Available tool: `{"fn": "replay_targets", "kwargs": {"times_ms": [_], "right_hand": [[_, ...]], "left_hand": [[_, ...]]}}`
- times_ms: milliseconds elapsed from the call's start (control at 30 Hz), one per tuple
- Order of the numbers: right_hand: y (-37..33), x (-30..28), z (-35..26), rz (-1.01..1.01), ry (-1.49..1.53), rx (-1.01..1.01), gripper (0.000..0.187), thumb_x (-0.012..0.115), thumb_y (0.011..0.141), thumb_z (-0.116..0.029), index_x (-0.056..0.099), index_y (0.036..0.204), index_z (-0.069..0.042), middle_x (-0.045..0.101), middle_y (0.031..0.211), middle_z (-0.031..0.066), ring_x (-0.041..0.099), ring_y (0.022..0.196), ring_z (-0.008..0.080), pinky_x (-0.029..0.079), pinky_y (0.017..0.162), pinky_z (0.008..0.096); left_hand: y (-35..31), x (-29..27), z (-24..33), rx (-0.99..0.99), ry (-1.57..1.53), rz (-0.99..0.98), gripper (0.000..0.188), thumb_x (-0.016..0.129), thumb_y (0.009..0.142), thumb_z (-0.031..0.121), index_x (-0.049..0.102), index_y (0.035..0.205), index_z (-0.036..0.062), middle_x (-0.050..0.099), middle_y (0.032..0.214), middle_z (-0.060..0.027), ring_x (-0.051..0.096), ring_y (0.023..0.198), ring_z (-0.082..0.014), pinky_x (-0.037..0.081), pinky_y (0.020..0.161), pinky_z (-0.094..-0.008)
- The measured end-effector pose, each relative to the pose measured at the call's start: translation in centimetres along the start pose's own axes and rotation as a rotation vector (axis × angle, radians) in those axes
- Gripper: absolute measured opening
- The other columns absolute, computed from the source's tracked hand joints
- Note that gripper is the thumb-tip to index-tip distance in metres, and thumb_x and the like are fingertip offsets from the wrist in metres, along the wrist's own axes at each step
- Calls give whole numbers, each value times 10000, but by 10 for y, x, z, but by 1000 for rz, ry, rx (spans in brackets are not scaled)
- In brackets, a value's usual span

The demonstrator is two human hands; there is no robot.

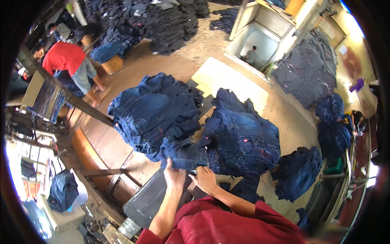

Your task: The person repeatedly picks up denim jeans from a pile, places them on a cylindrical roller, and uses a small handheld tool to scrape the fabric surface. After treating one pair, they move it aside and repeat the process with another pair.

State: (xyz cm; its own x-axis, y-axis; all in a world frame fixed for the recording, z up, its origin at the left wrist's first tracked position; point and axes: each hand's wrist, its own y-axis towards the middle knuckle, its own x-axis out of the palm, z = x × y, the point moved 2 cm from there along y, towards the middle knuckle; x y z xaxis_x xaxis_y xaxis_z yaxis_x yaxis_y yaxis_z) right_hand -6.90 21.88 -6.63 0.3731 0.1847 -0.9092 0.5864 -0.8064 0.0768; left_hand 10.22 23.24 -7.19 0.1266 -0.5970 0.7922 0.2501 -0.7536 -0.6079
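Note:
Directly in front of me, a piece of blue denim clothing (183,153) hangs between two heaps. My left hand (174,177) is closed on its lower left edge, with the thumb pointing up. At the same edge, my right hand (204,179) is closed around a small thing with a pale glint, too small to make out. A large pile of jeans (152,107) rises just beyond my left hand. To the right of it stands a second denim pile (243,138), close to my right hand.
A black bench-like surface (148,199) lies below my left forearm. A slanting post (87,105) stands at left, with a person in red (67,59) bending beyond it. More denim (298,173) lies at right. Dark garments (174,26) cover the far floor, near an opening (258,44) with another person.

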Motion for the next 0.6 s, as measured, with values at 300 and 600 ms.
{"fn": "replay_targets", "kwargs": {"times_ms": [300, 600], "right_hand": [[16, -14, -16, 75, -125, -380, 242, 765, 816, -194, 606, 975, -104, 642, 863, 61, 669, 830, 259, 517, 731, 426], [-25, -9, -77, -643, 245, -246, 275, 682, 972, -245, 577, 1121, -38, 729, 723, 230, 742, 654, 433, 594, 607, 573]], "left_hand": [[-90, -41, 52, 121, -165, 136, 487, 519, 1159, 263, 530, 1551, -24, 579, 1605, -178, 515, 1514, -344, 335, 1323, -559], [-71, -64, 95, 159, 109, 200, 436, 523, 1155, 285, 581, 1516, 47, 656, 1519, -150, 614, 1407, -344, 421, 1254, -582]]}}
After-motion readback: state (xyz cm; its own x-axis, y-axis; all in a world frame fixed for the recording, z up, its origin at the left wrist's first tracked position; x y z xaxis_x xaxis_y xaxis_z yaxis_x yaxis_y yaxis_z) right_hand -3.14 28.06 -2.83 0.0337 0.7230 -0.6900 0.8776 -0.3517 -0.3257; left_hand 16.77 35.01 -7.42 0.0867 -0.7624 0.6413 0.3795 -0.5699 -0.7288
